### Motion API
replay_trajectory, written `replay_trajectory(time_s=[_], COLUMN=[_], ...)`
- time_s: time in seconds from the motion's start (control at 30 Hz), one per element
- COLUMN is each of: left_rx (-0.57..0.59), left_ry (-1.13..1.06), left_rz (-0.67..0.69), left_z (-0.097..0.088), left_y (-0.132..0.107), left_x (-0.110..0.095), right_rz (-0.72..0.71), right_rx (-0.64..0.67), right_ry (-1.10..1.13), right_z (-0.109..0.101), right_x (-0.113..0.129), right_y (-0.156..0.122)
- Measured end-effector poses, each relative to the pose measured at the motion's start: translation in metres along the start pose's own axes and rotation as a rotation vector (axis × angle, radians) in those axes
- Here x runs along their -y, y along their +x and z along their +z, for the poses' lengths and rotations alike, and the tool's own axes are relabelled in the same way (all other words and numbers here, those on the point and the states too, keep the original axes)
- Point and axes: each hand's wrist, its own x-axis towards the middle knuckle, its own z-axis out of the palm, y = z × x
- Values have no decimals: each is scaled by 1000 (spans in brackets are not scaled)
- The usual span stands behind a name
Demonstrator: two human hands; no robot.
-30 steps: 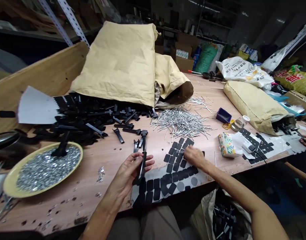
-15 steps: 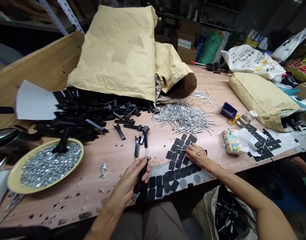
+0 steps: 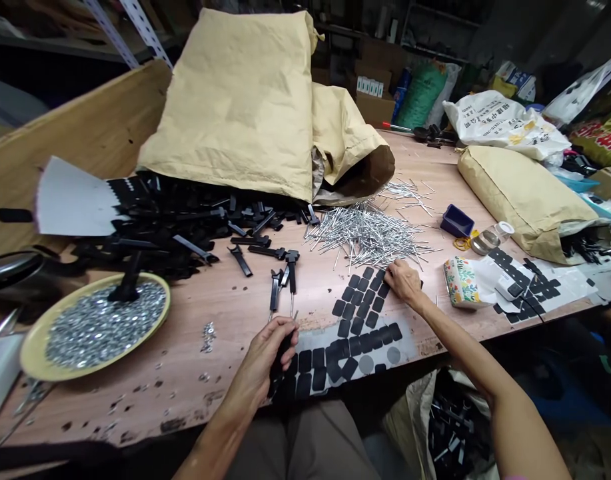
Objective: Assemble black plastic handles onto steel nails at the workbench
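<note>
My left hand (image 3: 269, 348) is closed around a black plastic part (image 3: 279, 367), mostly hidden by the fingers. A thin metal pin (image 3: 296, 316) sticks up beside its fingertips. Just beyond lie a few black plastic clips (image 3: 275, 290) with pale strips. My right hand (image 3: 404, 280) rests low over the table with its fingertips together, at the upper right edge of several loose black rounded pads (image 3: 358, 298). What those fingertips hold, if anything, is hidden. Close behind that hand is a heap of metal pins (image 3: 370, 233).
A yellow bowl (image 3: 29, 352) of small metal pieces stands at left. Large paper sacks (image 3: 235, 100) stand behind the black parts. A sheet with black pads (image 3: 408, 347) lies along the front edge. A blue box (image 3: 456, 220) and a flowered box (image 3: 458, 283) sit at right.
My right hand has moved up and to the right, away from the middle of the loose pads; the pin at its fingers no longer shows. My left hand has stayed nearly in place.
</note>
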Motion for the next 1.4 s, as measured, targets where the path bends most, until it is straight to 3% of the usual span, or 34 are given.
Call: replay_trajectory(time_s=[0.1, 0.17, 0.23, 0.37, 0.63, 0.77, 0.87, 0.97, 1.07, 1.13, 1.2, 1.27, 1.4], left_rx=[0, 8, 17, 33, 47, 49, 31, 12, 7, 11, 19, 31, 25], left_ry=[25, 38, 48, 50, 26, 24, 10, -25, -50, -56, -67, -93, -155], left_rz=[2, 7, 7, -3, -1, 2, 1, 2, 29, 58, 70, 60, 5], left_z=[-1, -1, 0, 1, -4, -8, -13, -20, -24, -25, -25, -26, -38], left_y=[-2, -3, -3, -4, -7, -10, -12, -12, -11, -11, -12, -14, -23], left_x=[0, 0, 0, 0, 2, 0, -3, -2, 3, 6, 7, 8, 10], right_rz=[-338, -473, -423, -139, -62, -16, 32, 67, 150, 176, 173, 104, -244], right_rx=[-5, 1, -26, -50, 2, -17, -3, 168, 358, 314, 196, 92, -2], right_ry=[66, 94, 76, -1, 8, 79, 171, 269, 327, 304, 284, 309, 413], right_z=[13, 20, 21, 12, 7, -15, -47, -72, -78, -75, -73, -70, -52], right_x=[18, 28, 29, 12, 20, 15, -3, -29, -56, -64, -57, -33, 53], right_y=[-25, -38, -40, -21, -15, -22, -58, -124, -186, -204, -197, -169, -85])
